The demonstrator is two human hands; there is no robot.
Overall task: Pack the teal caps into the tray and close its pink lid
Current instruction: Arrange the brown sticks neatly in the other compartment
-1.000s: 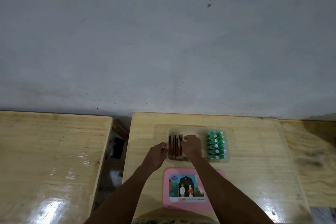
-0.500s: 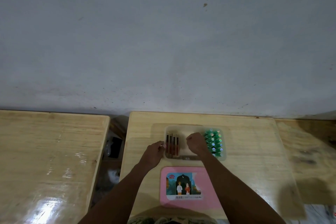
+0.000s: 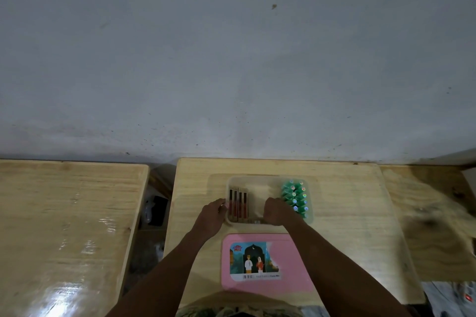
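Note:
A clear tray [image 3: 257,178] stands on the middle wooden table. Two rows of teal caps [image 3: 293,195] fill its right end, and several dark red tubes [image 3: 238,204] lie side by side at its left end. My left hand [image 3: 212,213] is at the tray's left wall, with its fingers on the rim. My right hand [image 3: 275,211] is inside the tray by the front wall, curled into a fist just left of the teal caps. Whether it holds anything is hidden. The pink lid [image 3: 293,265] lies flat on the table between me and the tray, picture label up.
The middle table [image 3: 347,201] backs onto a grey wall. A second wooden table [image 3: 64,213] stands to the left across a gap, with a dark object [image 3: 157,210] down in that gap. Another wooden surface [image 3: 425,201] adjoins on the right.
My right hand has moved from the red tubes rightward to beside the teal caps. My left hand stays at the tray's left wall. The view has shifted a little.

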